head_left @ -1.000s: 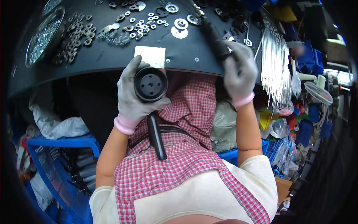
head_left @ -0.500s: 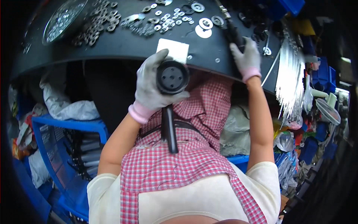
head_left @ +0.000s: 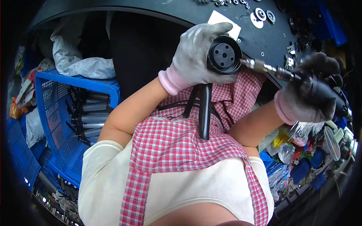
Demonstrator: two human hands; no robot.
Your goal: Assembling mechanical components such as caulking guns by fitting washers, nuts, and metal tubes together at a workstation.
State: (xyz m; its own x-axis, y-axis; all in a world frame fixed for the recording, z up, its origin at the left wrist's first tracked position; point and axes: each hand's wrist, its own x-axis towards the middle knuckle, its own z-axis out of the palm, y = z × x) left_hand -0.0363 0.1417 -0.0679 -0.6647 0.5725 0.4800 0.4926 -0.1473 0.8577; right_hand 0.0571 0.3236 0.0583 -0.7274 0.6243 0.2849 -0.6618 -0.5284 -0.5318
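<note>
My left hand, in a grey-white glove with a pink cuff, is closed round a black cylindrical part. Its round end, with several small holes around a central one, faces up. Two black legs hang below that hand; how they join the part is hidden. My gloved right hand grips a black power screwdriver, slightly blurred. The driver's silver shaft points left, its tip beside the rim of the cylindrical part. Whether the tip touches the rim I cannot tell.
Beyond my hands, a dark table carries a white card, metal discs, small washers and dark parts. On the left stands a blue basket with metal tubes. Bags and plastic items crowd the right side.
My right hand has lifted the power screwdriver off the table and swung its shaft toward the cylindrical part. My left hand, holding that part, appears further right as the view has shifted.
</note>
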